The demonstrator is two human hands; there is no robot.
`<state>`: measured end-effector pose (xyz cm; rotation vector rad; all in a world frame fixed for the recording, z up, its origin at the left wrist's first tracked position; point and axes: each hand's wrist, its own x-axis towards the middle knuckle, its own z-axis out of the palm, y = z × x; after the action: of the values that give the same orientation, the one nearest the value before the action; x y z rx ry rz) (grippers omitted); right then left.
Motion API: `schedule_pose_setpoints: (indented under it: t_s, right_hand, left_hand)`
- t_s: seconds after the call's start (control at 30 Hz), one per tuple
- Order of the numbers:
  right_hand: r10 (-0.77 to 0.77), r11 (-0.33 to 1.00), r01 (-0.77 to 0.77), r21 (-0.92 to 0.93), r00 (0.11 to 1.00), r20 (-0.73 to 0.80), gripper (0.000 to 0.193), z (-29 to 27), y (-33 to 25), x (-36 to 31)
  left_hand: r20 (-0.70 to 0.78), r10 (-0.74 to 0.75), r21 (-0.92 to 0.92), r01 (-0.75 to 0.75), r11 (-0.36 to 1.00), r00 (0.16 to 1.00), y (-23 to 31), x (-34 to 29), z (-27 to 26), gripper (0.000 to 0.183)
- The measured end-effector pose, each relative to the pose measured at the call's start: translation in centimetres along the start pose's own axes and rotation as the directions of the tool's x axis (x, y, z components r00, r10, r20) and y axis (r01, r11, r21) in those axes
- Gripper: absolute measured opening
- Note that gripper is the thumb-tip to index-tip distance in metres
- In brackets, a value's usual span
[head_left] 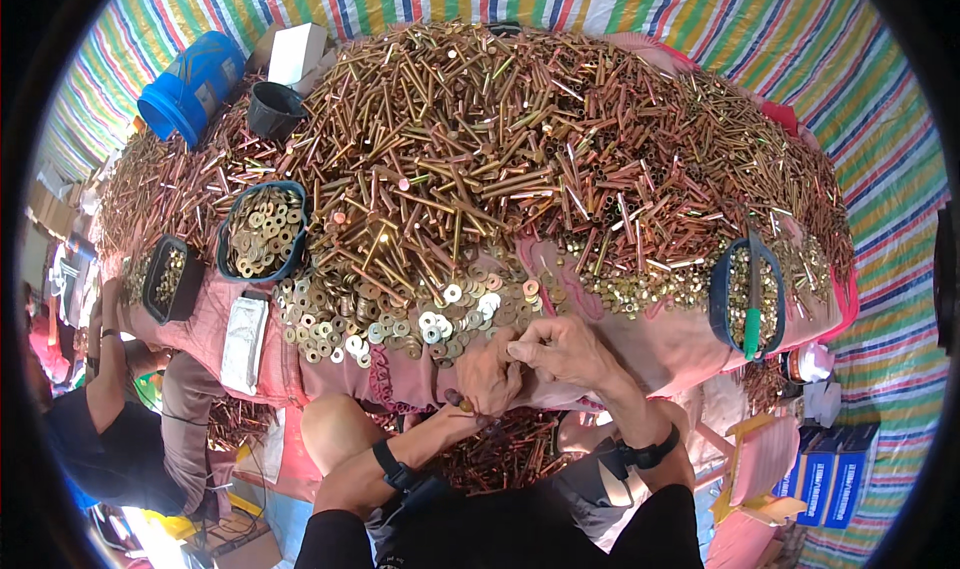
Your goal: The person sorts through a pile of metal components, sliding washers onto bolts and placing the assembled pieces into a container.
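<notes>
My left hand point(487, 373) and my right hand point(569, 353) meet over the near edge of the cloth-covered table. The fingers of both are curled and pinched together, and whatever they hold is hidden. Just beyond them lie loose flat washers point(433, 329), some silvery and some brassy. Past these rises a large heap of brassy bolts and metal sleeves point(480, 159). Small nuts point(655, 291) are scattered to the right of my hands. Below my forearms, more bolts or sleeves point(505, 456) lie between my legs.
At left stand a tub of washers point(229, 253), a dark tub of small parts point(156, 317) and a whitish block point(243, 343). A tub of nuts point(716, 299) holds a green-handled tool point(751, 335). Behind are a blue bucket point(212, 73) and black pot point(273, 116). Another person point(105, 439) sits left.
</notes>
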<state>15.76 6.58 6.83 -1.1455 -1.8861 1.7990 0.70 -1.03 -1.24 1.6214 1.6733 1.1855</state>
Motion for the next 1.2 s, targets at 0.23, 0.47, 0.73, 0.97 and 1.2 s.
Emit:
schedule_pose_setpoints:
  t_s: [0.23,0.47,0.73,0.97,1.2]
  right_hand:
    - [0.017,1.000,-0.017,0.023,0.999,-0.027,0.032,0.5,1.0,-0.1]
    - [-0.277,0.828,-0.125,-0.547,0.756,-0.593,0.014,-4.6,2.6,1.8]
    - [-0.411,0.595,-0.272,-0.756,0.706,-0.577,0.028,-7.1,4.0,4.4]
    - [-0.319,0.547,-0.377,-0.747,0.731,-0.603,0.040,-6.3,3.1,6.9]
    - [-0.308,0.613,-0.265,-0.744,0.788,-0.534,0.021,-7.4,3.9,5.2]
  left_hand:
    - [-0.015,-0.018,-0.046,0.017,0.999,1.000,0.2,-0.3,-0.2,0.027]
    - [-0.019,-0.023,-0.112,0.021,0.993,1.000,0.8,-0.5,-0.3,0.029]
    - [0.034,-0.093,-0.137,0.097,0.986,0.995,-0.4,-0.8,0.0,0.078]
    - [0.026,-0.064,-0.225,0.068,0.972,0.998,-1.1,-1.2,-0.2,0.088]
    - [-0.026,0.076,-0.158,-0.079,0.984,0.997,0.4,0.1,-0.5,0.068]
